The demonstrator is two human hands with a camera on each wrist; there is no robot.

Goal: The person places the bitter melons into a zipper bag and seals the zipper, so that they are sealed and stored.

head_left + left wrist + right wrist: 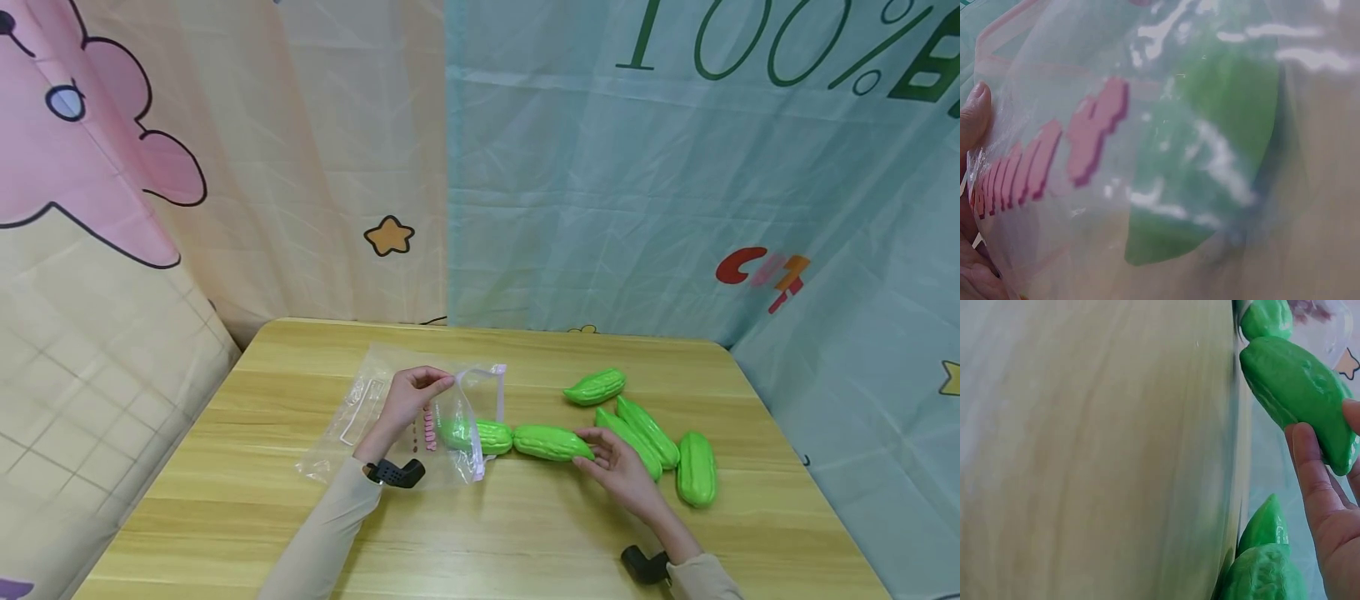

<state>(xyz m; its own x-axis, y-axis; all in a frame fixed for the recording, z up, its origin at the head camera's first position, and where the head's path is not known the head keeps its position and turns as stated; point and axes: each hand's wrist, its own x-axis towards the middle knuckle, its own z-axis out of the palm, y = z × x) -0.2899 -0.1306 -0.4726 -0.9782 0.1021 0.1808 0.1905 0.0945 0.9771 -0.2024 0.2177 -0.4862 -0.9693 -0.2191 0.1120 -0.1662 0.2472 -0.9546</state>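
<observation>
My left hand [405, 403] pinches the upper edge of a clear zip bag [356, 433] lying on the table, its mouth held apart and facing right. One bright green bitter melon [492, 437] lies partly inside, its other end out past the opening. Through the film, the left wrist view shows that melon [1222, 131] blurred, beside pink printing. With fingers and thumb my right hand [628, 477] grips a second bitter melon [547, 442] by its right end. The far tip of this melon [1304, 394] meets the end of the first one.
Right of the hands lie several more bitter melons: one at the back [596, 387], a pair side by side [647, 433], and one upright in view [697, 469] at the far right. The wooden table [225, 467] ends at printed curtains [585, 208] behind.
</observation>
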